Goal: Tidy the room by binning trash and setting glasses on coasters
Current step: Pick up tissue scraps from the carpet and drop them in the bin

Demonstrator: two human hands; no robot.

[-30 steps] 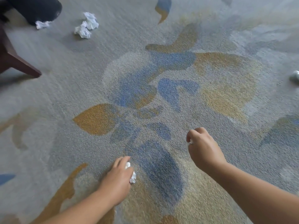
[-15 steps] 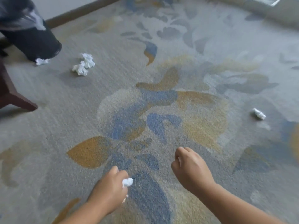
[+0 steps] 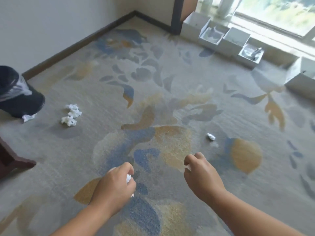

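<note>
Okay, left hand (image 3: 114,185): fist clenched round crumpled white paper ball (image 3: 128,178).
Right hand (image 3: 202,176): curled tight, white scrap (image 3: 188,168) peeking at fingers.
Black round bin with clear liner (image 3: 17,97): far left, by wall.
Crumpled white tissue clump (image 3: 70,115): just right of bin, on patterned carpet (image 3: 170,103).
Small white wad (image 3: 211,136): well right of bin, ahead of right hand.

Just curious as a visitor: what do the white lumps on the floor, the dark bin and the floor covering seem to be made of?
White lumps: likely tissue or thin paper, matte, crumpled into soft creased wads.
Bin: probably dark plastic, smooth-sided, lined with a thin, glossy, see-through bag.
Floor covering: carpet, a fuzzy, grainy pile with a floral pattern in blue and tan.
</note>
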